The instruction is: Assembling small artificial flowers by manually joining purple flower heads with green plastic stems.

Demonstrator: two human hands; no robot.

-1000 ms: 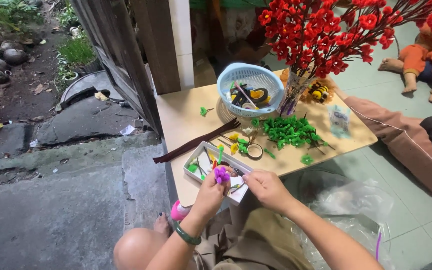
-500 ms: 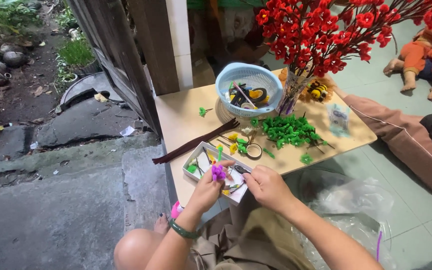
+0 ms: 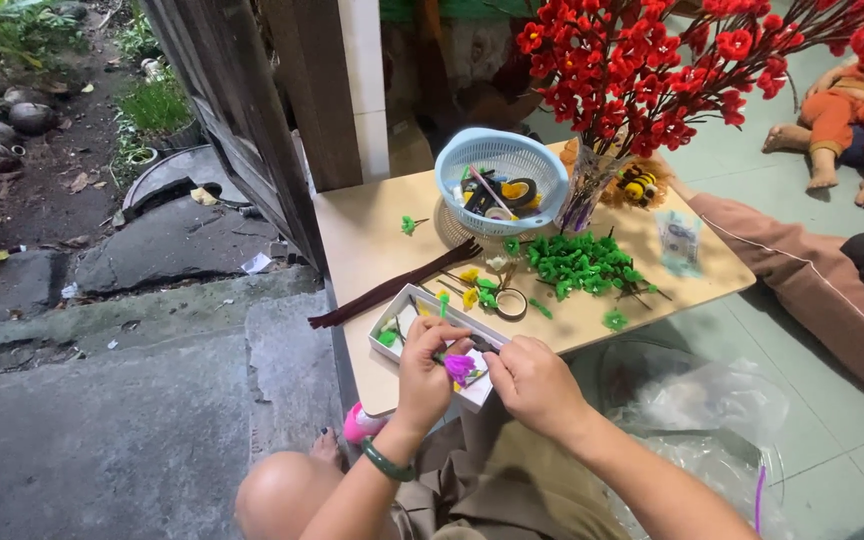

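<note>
My left hand [image 3: 430, 368] pinches a small purple craft flower [image 3: 459, 367] over a shallow white box [image 3: 399, 304] at the near edge of a low wooden table [image 3: 372, 240]. My right hand [image 3: 532, 381] is closed beside it, fingertips meeting the flower's green stem from the right. The box holds several small green and yellow craft pieces. A green bangle circles my left wrist.
On the table stand a light blue basket [image 3: 502, 180] of tools, a vase of red flowers [image 3: 642, 70], a pile of green leaf pieces [image 3: 579, 262], dark brown stems [image 3: 392, 285] and a tape ring [image 3: 510, 303]. A child in orange [image 3: 852, 120] sits at far right. Clear plastic bags [image 3: 712, 420] lie beside my leg.
Both hands stay at the white box; the purple flower has shifted slightly right between them as my fingers work it. Nothing else on the table has moved.
</note>
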